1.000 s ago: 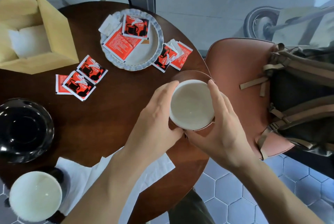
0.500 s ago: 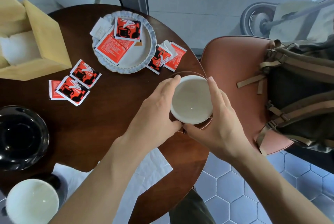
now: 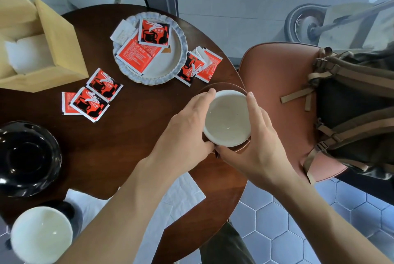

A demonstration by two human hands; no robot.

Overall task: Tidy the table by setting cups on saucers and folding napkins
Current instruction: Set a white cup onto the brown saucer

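Observation:
A white cup (image 3: 227,117) sits over a brown saucer (image 3: 221,87) near the right edge of the round dark table (image 3: 132,135). My left hand (image 3: 185,133) wraps its left side and my right hand (image 3: 255,146) wraps its right side. Whether the cup touches the saucer I cannot tell. A second white cup (image 3: 41,235) stands at the bottom left, close to a black saucer (image 3: 27,159). A white napkin (image 3: 181,195) lies unfolded under my left forearm.
A pale scalloped plate (image 3: 170,67) holds red sugar packets (image 3: 153,32); more packets (image 3: 93,97) lie loose on the table. A wooden tissue box (image 3: 59,46) stands at the far left. An orange chair (image 3: 275,84) with a backpack (image 3: 351,114) is right of the table.
The cup between my hands has sunk slightly toward the saucer. Both hands keep the same hold; the view has shifted a little.

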